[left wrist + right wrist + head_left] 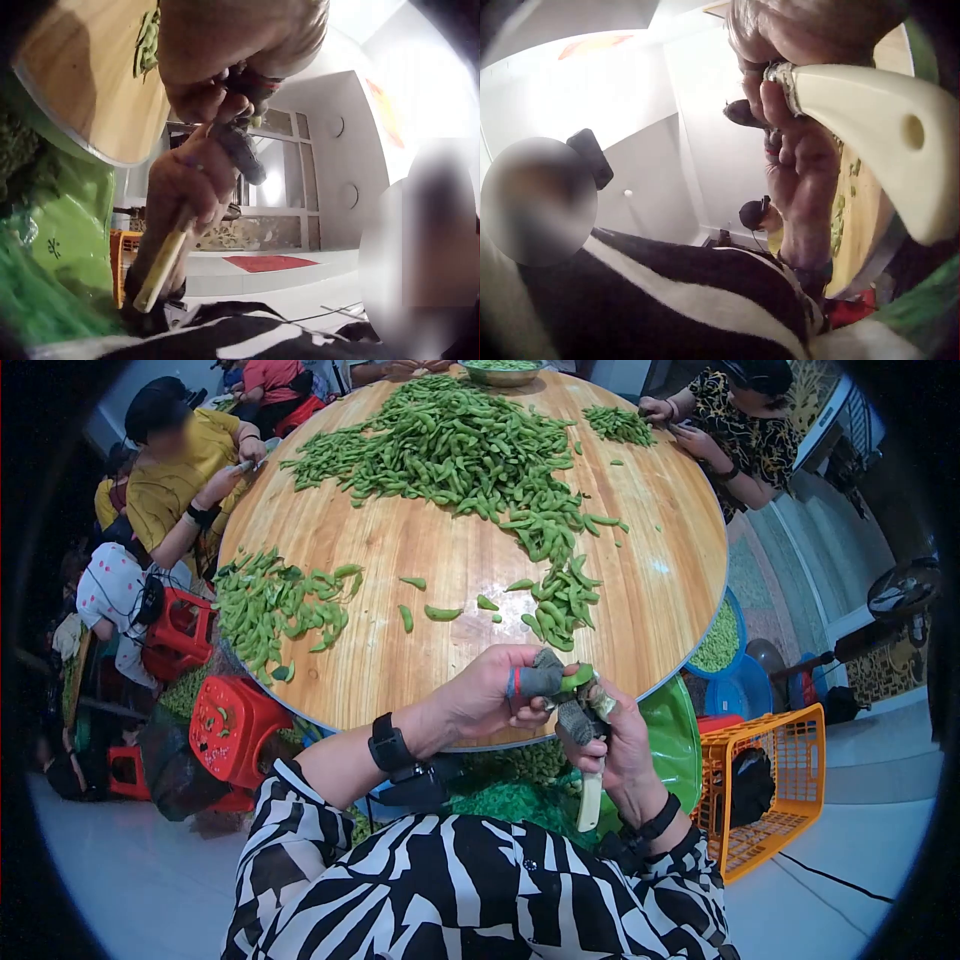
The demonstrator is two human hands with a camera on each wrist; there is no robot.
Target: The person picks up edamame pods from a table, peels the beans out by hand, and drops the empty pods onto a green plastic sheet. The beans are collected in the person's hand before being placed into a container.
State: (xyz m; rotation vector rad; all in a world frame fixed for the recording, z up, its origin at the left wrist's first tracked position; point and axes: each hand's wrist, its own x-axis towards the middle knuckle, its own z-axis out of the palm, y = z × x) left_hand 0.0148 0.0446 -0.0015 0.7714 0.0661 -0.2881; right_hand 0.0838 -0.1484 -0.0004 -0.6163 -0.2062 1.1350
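Evidently pinches a pod (577, 678) in left hand (500, 685), lower centre, with right hand (622, 736) wrapped round a handle (590, 802), likely for close control. Has a heap (460, 445) at upper centre, probably as supply.

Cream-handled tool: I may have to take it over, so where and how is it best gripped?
Probably by the handle's free end, coming from the wearer's body side and wrapping the fingers round it. That end juts bare from the right hand, broad and curved. The tool's other end is hidden at the hands, so I'd avoid it.
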